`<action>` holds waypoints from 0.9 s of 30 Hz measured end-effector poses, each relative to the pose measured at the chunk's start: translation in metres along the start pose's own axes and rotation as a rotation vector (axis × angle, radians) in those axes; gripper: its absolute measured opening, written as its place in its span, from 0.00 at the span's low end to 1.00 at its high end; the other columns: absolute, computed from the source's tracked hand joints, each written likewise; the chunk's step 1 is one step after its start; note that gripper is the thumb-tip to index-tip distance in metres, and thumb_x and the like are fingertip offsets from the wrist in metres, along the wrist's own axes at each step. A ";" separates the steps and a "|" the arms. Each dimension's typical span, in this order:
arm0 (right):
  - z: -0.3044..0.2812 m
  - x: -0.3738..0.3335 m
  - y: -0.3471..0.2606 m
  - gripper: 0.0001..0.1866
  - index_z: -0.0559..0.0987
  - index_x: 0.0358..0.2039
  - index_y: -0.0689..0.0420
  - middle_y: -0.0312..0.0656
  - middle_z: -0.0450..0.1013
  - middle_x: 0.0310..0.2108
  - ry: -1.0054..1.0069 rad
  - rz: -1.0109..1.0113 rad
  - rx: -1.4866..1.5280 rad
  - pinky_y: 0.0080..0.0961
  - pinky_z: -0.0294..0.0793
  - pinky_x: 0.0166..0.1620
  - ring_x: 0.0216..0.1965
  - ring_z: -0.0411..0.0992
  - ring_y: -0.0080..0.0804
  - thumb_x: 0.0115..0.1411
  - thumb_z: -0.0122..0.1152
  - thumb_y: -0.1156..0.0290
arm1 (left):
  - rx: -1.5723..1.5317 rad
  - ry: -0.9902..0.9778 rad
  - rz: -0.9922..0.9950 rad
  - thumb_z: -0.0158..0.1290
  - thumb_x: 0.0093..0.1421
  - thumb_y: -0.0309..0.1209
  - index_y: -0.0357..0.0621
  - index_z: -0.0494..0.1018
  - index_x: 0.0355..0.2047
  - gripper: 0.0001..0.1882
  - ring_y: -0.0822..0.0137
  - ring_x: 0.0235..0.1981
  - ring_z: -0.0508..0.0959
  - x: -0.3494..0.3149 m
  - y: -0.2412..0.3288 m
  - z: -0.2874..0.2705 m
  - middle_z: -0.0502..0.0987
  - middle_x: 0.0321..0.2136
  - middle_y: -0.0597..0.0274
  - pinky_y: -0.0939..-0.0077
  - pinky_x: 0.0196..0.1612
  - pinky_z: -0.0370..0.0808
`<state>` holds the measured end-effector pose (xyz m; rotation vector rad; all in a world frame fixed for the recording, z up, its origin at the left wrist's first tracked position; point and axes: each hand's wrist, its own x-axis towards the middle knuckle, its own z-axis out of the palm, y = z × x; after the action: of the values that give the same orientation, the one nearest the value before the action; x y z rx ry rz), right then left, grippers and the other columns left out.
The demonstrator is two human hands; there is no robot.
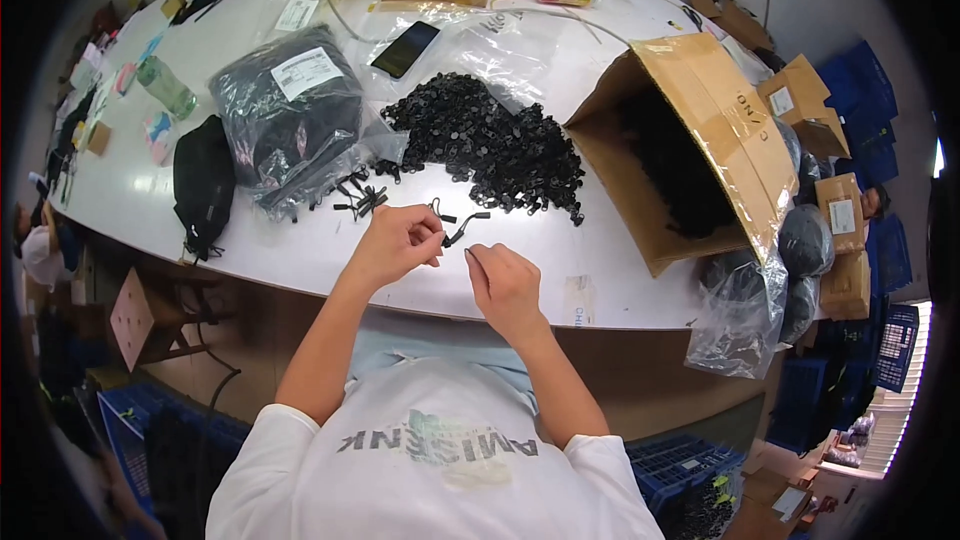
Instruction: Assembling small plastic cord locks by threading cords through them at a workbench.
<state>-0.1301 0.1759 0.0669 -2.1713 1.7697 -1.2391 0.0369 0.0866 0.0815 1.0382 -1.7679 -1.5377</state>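
White shirt (430, 475); hands (508, 290) near black, slim-tipped cord pulls (482, 215)

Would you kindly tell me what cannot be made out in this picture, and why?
All in the head view:
- Whether the left hand grips anything: its curled fingers cover the spot.
- What the right hand pinches: only a tiny dark bit shows.
- The contents of the cardboard box: a dark mass in shadow.
- What fills the clear bag: plastic glare and folds blur it.
- The doings of a person at far left: too small.
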 end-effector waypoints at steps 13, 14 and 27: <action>0.016 -0.012 0.007 0.03 0.76 0.29 0.57 0.35 0.66 0.14 -0.202 -0.025 -0.185 0.27 0.64 0.18 0.15 0.68 0.30 0.52 0.61 0.74 | 0.385 0.023 0.160 0.55 0.50 0.26 0.39 0.71 0.20 0.06 0.59 0.13 0.73 -0.002 -0.019 0.027 0.72 0.12 0.58 0.70 0.19 0.69; 0.015 -0.013 0.007 0.03 0.76 0.29 0.57 0.35 0.66 0.14 -0.200 -0.011 -0.180 0.27 0.64 0.18 0.14 0.68 0.30 0.53 0.60 0.74 | 0.378 0.021 0.139 0.55 0.50 0.26 0.39 0.71 0.20 0.06 0.59 0.13 0.73 -0.003 -0.022 0.028 0.72 0.11 0.58 0.70 0.19 0.69; 0.018 -0.015 0.006 0.06 0.74 0.31 0.59 0.39 0.71 0.16 -0.212 0.101 -0.035 0.29 0.68 0.18 0.15 0.71 0.34 0.58 0.57 0.70 | 0.054 0.013 -0.060 0.51 0.59 0.30 0.37 0.71 0.22 0.11 0.73 0.12 0.70 -0.011 -0.022 0.032 0.70 0.11 0.62 0.78 0.18 0.67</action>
<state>-0.1239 0.1789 0.0441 -2.1119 1.7995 -0.9249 0.0208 0.1126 0.0555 1.1342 -1.7927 -1.5228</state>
